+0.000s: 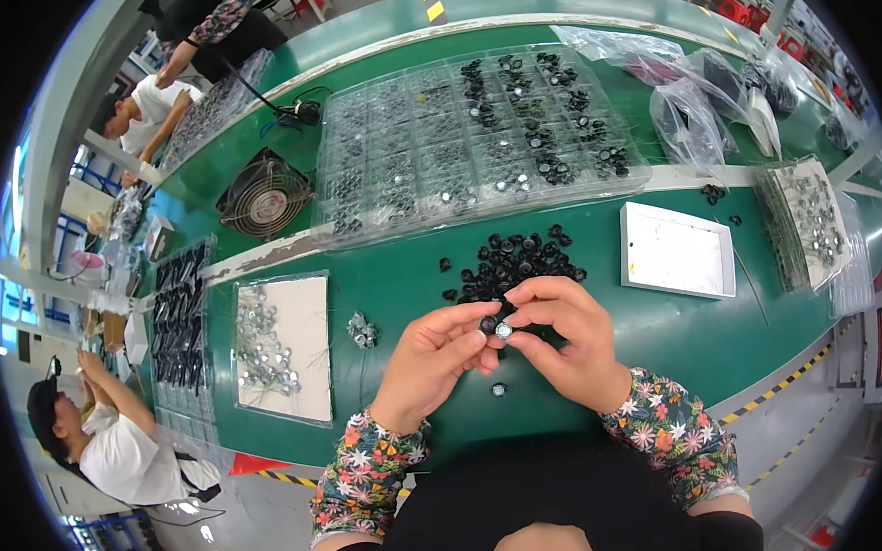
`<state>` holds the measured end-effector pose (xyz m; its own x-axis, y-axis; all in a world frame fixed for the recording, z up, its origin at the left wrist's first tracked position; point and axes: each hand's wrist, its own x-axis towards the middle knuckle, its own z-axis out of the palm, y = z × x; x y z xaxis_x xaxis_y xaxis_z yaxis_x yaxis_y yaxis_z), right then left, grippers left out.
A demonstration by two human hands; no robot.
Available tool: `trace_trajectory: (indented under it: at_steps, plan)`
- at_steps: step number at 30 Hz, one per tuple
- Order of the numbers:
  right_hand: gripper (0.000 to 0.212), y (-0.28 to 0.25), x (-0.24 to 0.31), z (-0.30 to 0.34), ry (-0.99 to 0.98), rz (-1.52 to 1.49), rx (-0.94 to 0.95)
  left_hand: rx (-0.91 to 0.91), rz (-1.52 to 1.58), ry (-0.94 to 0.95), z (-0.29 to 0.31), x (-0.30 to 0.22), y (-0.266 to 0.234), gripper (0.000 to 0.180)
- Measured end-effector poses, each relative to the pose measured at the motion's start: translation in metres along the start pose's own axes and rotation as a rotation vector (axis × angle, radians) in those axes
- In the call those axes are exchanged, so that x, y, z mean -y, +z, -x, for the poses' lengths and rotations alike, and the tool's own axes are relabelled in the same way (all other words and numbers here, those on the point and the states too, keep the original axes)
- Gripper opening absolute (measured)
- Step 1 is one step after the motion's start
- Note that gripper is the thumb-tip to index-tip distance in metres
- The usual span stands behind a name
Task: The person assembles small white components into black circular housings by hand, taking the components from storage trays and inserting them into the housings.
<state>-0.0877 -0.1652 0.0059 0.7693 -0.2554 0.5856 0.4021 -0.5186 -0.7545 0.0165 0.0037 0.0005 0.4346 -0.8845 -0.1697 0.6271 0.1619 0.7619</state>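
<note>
Both my hands meet over the green bench, fingertips nearly touching. Between the thumb and fingers of my left hand (439, 351) is a small round black cap (488, 324). My right hand (571, 337) pinches a small shiny silver disc-like part (503, 331) right beside it. Just beyond my fingers lies a loose heap of black caps (518, 260). A single small silver-topped part (499, 390) rests on the bench below my hands. Left of my left hand sits a little cluster of clear and silver parts (362, 330).
A large clear compartment tray (436, 144) of small parts spans the back. A white box (675, 253) stands at right, near a stacked tray (799, 224). On the left are a card with silver parts (283, 349), a black fan (264, 194) and co-workers.
</note>
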Motion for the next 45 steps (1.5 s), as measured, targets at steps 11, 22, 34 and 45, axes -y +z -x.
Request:
trace_trajectory:
  at_steps: [11, 22, 34, 45]
  plan:
    - [0.022, -0.001, 0.000, -0.001, -0.028, 0.076, -0.004, -0.032, -0.184, 0.099, -0.002, 0.005, 0.007, 0.031]
    - [0.024, 0.001, 0.002, -0.001, -0.104, 0.142, -0.026, -0.013, -0.176, 0.141, 0.000, 0.010, 0.003, 0.025]
    - [0.024, 0.000, 0.003, 0.001, -0.171, 0.208, -0.022, -0.011, -0.164, 0.179, 0.001, 0.011, 0.005, 0.025]
    - [0.023, 0.003, 0.008, 0.001, -0.139, 0.172, -0.046, -0.073, -0.157, 0.204, 0.004, 0.014, 0.006, 0.024]
